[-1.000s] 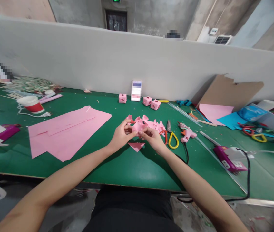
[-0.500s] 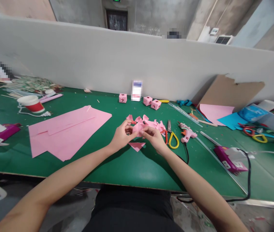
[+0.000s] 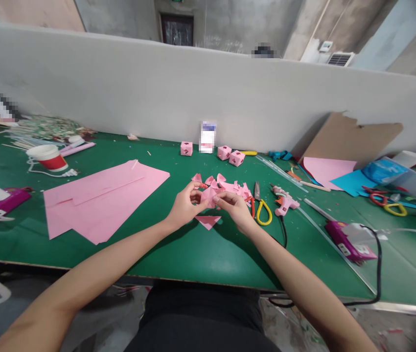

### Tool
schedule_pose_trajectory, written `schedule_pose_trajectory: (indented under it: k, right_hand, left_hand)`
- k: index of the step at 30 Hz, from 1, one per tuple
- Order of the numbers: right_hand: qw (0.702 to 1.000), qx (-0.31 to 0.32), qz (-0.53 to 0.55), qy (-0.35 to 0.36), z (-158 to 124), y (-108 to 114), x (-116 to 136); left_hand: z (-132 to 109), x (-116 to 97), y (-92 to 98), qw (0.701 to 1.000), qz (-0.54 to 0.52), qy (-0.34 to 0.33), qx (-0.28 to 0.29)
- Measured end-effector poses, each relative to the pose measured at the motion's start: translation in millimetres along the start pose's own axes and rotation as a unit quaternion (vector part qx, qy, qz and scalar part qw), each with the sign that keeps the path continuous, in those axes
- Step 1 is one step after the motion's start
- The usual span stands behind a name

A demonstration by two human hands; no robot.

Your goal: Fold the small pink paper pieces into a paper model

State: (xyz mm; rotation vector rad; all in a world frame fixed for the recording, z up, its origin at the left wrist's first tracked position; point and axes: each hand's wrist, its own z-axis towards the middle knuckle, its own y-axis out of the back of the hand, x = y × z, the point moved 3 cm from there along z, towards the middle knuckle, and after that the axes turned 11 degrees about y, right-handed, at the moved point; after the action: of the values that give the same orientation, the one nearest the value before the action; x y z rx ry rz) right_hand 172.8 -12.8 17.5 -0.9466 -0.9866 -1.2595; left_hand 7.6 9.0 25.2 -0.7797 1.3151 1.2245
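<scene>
Between my two hands is a small folded piece of pink paper (image 3: 207, 196), held just above the green table. My left hand (image 3: 185, 204) pinches its left side with thumb and fingers. On the other side, the fingertips of my right hand (image 3: 234, 207) press against the paper's edge. Below them a pink paper triangle (image 3: 208, 222) lies flat. Behind my fingers is a heap of pink paper scraps (image 3: 235, 187), partly covered by my hands. Scissors with one yellow and one orange handle (image 3: 264, 213) lie beside my right hand.
Large pink sheets (image 3: 108, 200) spread on the left near a red-and-white paper cup (image 3: 49, 159). Pink paper cubes (image 3: 186, 148) stand at the back. On the right are a pink glue gun (image 3: 286, 203) with a black cord and a purple power strip (image 3: 349, 243). A grey partition (image 3: 138, 88) borders the table.
Almost nothing differs. My fingers shift slightly on the folded paper, and both hands stay in the same place.
</scene>
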Motion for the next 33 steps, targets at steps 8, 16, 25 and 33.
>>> schedule_pose_trajectory:
  k: [8, 16, 25, 33]
  right_hand:
    - [1.000, -0.001, -0.005, 0.000, -0.7, 1.0, 1.1]
    - [1.000, 0.000, -0.011, 0.008, -0.6, 1.0, 1.2]
    - [0.999, 0.018, -0.045, 0.014, 0.5, 2.7, -2.9]
    - [0.986, 0.080, -0.139, 0.045, -0.3, 0.3, -9.9]
  left_hand:
    - [-1.0, -1.9, -1.3, 1.000, 0.003, -0.004, 0.013]
    - [-1.8, -3.8, -1.3, 1.000, -0.002, -0.004, 0.015]
    - [-0.6, -3.2, -2.3, 0.995, -0.053, 0.073, 0.032]
    - [2.6, 2.8, -1.3, 0.983, -0.113, 0.138, 0.044]
